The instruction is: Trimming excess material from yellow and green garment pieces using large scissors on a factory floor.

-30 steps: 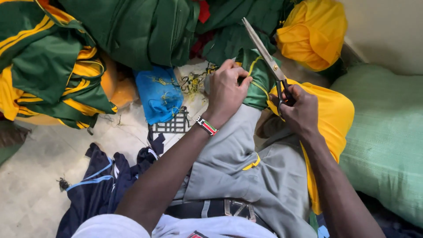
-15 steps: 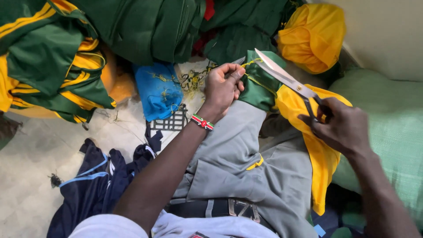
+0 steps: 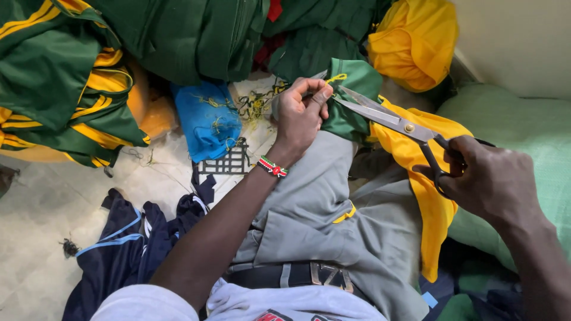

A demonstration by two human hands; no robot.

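Green fabric piece with a loose yellow thread at its edge, pinched at the near corner, just above the grey-trousered knee and resting partly on it. Left hand closed on that green corner, thumb and fingers bunched tight, a beaded red, white and black wristband at the wrist. Large steel scissors with dark handles now swung down and in from the high, upright angle of a second ago; blades slightly parted, tips at the pinched spot, right beside the left fingertips. Right hand wrapped through the handle loops, holding the scissors, moved out to the right of the knee compared with half a second ago. Reads as a shift from repositioning the tool to lining up a snip at the thread; whether the thread already lies between the blades, cannot tell. Yellow cloth draped to the right of the knee, under the scissors. Blue cloth scrap littered with thread clippings left of the knee, on the pale floor. Stack of folded green garments with yellow stripes further left; navy garment with light blue piping below-left of the knee. Yellow bundle above-right; pale green sack far right.
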